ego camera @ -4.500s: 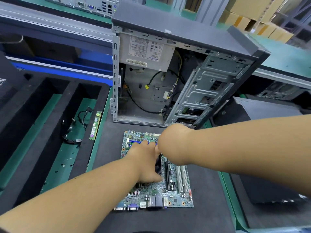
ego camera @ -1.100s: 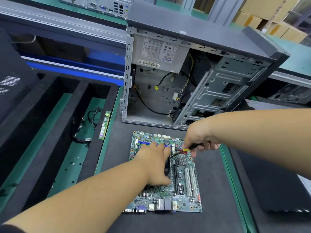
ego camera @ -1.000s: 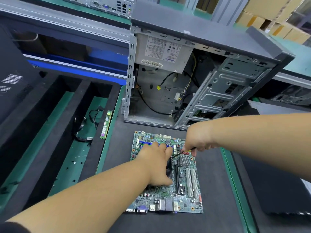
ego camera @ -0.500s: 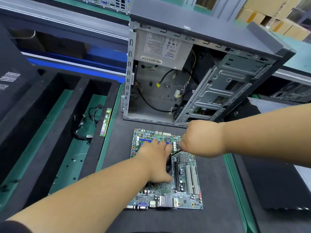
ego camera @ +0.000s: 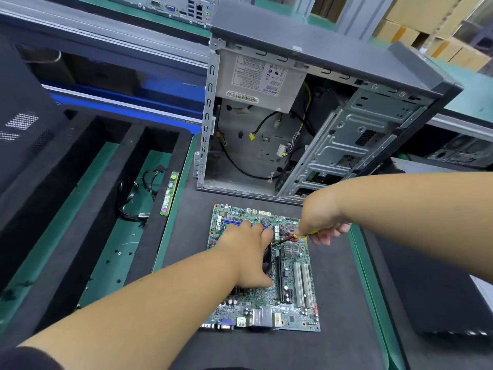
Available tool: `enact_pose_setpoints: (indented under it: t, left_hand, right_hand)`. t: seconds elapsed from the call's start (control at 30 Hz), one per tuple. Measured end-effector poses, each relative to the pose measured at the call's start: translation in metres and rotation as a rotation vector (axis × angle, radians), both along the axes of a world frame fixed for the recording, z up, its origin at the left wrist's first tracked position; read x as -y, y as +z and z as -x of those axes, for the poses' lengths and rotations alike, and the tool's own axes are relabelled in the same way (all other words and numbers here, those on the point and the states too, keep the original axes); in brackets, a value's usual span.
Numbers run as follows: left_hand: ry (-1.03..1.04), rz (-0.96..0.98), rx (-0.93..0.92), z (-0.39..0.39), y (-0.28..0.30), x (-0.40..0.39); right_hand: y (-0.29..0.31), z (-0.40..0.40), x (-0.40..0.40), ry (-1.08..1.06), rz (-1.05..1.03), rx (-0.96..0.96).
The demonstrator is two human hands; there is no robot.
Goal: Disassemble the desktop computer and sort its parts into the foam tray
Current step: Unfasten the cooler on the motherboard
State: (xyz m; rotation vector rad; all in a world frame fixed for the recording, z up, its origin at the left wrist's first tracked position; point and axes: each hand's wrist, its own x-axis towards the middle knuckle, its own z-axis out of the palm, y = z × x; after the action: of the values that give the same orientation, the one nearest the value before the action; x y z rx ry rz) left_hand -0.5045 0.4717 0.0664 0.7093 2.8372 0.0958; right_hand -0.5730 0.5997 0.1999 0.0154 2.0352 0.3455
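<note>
A green motherboard (ego camera: 290, 295) lies flat on the black mat in front of the opened tower case (ego camera: 306, 121). My left hand (ego camera: 246, 253) presses down on the black cooler fan (ego camera: 267, 265) in the board's middle, hiding most of it. My right hand (ego camera: 320, 220) grips a yellow-handled screwdriver (ego camera: 294, 237), whose dark shaft slants down-left to the board beside my left fingertips. The black foam tray (ego camera: 88, 188) sits at left. One of its slots holds a green memory stick (ego camera: 168, 194) and a bundle of black cables (ego camera: 138, 196).
The case still holds a grey power supply (ego camera: 260, 78), loose wires and a metal drive cage (ego camera: 346, 148). A black side panel (ego camera: 21, 116) leans at far left. Another dark panel (ego camera: 440, 289) lies at right. Cardboard boxes (ego camera: 416, 30) stand behind.
My right hand rolled back over the last second, so the screwdriver's yellow handle shows again. My left hand stayed on the cooler. The board has not moved.
</note>
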Motion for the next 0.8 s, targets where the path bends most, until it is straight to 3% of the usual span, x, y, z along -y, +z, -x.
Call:
enact_pose_setpoints:
  t: [0.07,0.17,0.3,0.4,0.53,0.6,0.7,0.8]
  left_hand:
    - [-0.005,0.0,-0.011,0.0,0.0,0.0]
    - [-0.009,0.006,-0.012,0.0,-0.001,0.0]
    - [-0.007,0.001,-0.001,0.002,-0.002,0.0]
    - [-0.004,0.002,-0.011,0.003,-0.004,-0.001]
    - [-0.003,0.024,-0.003,0.004,-0.006,-0.001]
    - [0.0,0.028,-0.002,0.004,-0.006,-0.001]
    - [0.007,0.019,-0.002,0.003,-0.006,-0.001]
    - [0.007,0.021,-0.018,0.002,-0.006,-0.001]
  right_hand:
    - [0.0,0.002,-0.003,-0.127,0.027,-0.001]
    - [0.001,-0.001,0.002,-0.102,0.068,-0.061]
    - [0.003,-0.015,0.011,0.503,0.017,-0.203]
    - [0.003,-0.023,0.009,0.808,0.003,-0.327]
    - [0.005,-0.022,0.014,1.379,-0.025,-0.243]
    - [0.007,-0.019,0.014,1.532,-0.039,-0.202]
    - [0.007,-0.016,0.009,1.485,-0.026,-0.263]
    - [0.005,-0.018,0.008,1.202,0.001,-0.38]
